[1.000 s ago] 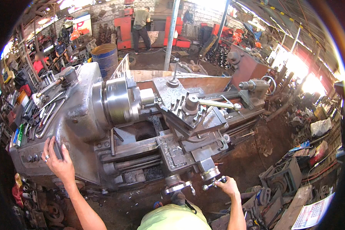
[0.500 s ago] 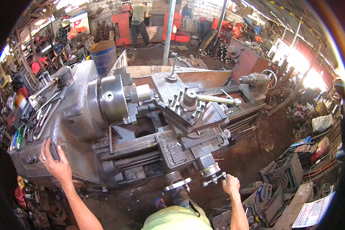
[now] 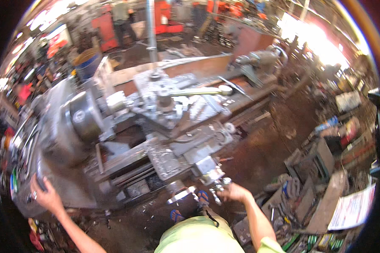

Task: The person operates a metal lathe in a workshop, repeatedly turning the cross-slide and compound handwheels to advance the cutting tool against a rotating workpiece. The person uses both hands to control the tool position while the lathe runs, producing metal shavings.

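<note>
Gripping a dark lever (image 3: 41, 183), the left hand (image 3: 47, 198) has a lathe chuck (image 3: 84, 117) beyond it. Beside the right hand (image 3: 235, 193), its grip too blurred to tell, sits a crank handle (image 3: 219, 184).

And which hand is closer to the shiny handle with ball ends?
Right. The right hand is just beside the handle; blur hides whether they touch. The left hand is far away, at the left end of the machine.
</note>
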Tool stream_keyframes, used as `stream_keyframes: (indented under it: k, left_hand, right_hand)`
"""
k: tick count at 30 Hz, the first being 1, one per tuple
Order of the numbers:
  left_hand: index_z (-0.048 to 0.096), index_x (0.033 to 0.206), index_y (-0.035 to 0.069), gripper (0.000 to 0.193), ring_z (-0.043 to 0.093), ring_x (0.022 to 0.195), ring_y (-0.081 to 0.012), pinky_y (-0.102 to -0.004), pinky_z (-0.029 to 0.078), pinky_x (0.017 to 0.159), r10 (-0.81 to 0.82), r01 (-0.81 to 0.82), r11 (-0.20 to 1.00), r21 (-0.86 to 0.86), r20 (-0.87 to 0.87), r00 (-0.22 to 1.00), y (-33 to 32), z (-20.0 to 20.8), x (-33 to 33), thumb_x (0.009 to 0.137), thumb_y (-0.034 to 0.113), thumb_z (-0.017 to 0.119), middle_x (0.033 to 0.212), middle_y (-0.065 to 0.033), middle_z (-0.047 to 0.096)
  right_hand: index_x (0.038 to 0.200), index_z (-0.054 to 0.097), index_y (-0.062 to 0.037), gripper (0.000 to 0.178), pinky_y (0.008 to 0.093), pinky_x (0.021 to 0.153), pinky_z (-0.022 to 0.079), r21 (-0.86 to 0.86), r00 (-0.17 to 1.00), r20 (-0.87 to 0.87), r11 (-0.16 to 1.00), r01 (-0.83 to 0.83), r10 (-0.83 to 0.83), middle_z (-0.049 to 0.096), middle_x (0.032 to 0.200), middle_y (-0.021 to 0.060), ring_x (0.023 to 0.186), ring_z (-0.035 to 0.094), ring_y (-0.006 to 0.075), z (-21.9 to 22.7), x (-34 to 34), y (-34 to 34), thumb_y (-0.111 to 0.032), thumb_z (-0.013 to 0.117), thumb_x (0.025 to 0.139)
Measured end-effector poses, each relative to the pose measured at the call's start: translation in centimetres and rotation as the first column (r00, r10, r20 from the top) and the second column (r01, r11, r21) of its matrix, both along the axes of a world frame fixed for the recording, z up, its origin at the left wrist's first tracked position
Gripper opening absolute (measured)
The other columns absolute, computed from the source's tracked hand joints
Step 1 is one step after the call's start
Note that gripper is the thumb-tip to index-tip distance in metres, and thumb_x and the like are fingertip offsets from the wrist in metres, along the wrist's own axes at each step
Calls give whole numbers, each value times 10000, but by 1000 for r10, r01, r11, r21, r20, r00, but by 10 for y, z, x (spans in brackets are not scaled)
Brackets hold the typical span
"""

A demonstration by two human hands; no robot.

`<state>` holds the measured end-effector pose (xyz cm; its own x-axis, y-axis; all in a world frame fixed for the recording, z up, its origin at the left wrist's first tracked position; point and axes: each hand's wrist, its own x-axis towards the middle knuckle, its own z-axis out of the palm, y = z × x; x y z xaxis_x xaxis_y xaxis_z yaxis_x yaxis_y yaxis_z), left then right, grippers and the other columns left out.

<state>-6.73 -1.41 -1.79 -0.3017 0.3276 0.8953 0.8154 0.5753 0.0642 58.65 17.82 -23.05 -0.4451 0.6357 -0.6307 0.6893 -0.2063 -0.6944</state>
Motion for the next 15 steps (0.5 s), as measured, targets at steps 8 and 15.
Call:
stream_keyframes:
  k: [8, 15]
  left_hand:
    - [599, 1275, 38, 391, 584, 1156, -354, -454, 461, 967, 209, -214, 974, -76, -79, 975, -4, -5, -29, 948, 247, 648, 1260, -176, 620]
    - [579, 1295, 40, 421, 552, 1192, -357, -459, 426, 1005, 329, -356, 924, -137, -190, 925, -6, -3, -23, 945, 266, 643, 1270, -172, 604]
  right_hand:
    - [1186, 626, -26, 479, 522, 953, 488, 624, 792, 490, 781, -28, -363, 580, 1234, 222, 1157, 581, 395, -3, 50, 199, -376, 662, 861]
    - [1180, 628, -65, 333, 536, 930, 498, 440, 741, 644, 884, -157, -189, 616, 1236, 181, 1138, 621, 377, -62, 45, 313, -235, 512, 918]
